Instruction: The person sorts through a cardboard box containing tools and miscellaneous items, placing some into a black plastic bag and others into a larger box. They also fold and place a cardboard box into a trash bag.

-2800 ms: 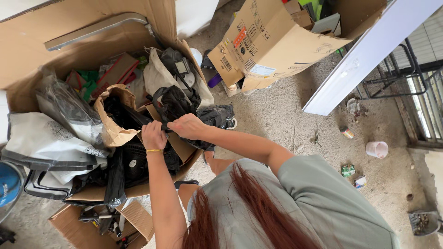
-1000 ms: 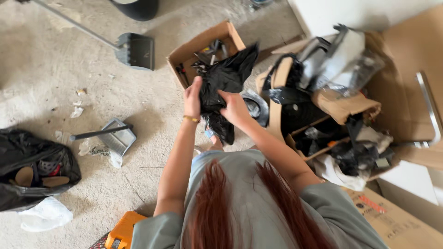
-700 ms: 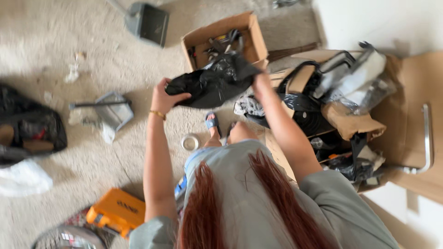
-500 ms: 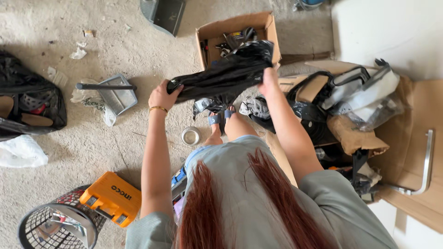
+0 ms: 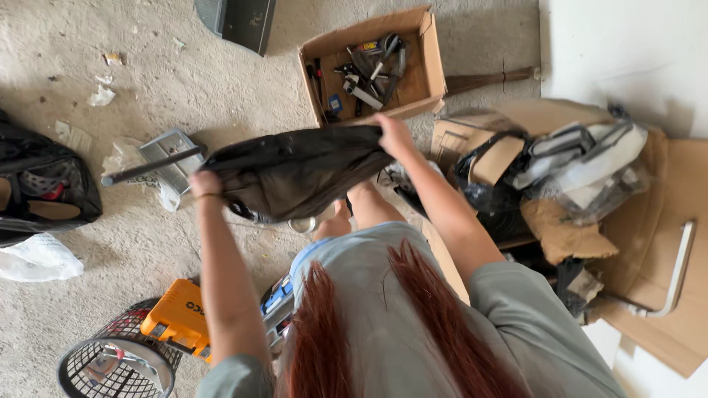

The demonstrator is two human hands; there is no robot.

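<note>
A black plastic bag (image 5: 295, 173) is stretched wide between both hands above the floor in front of me. My left hand (image 5: 204, 183) grips its left edge; a thin gold bangle sits on that wrist. My right hand (image 5: 389, 135) grips the bag's right edge. The bag hides my feet and most of a tape roll (image 5: 301, 225) on the floor under it.
A small cardboard box of tools (image 5: 372, 66) lies beyond the bag. A big cardboard box (image 5: 649, 221) crammed with bags stands right. On the left lie a dustpan (image 5: 166, 155), a full black bag (image 5: 40, 188), a white bag (image 5: 37, 258), an orange case (image 5: 177, 320) and a wire basket (image 5: 114, 365).
I turned from the big box with the black bag and pulled my hands apart. The bunched bag now spreads wide; my left hand moved left and down.
</note>
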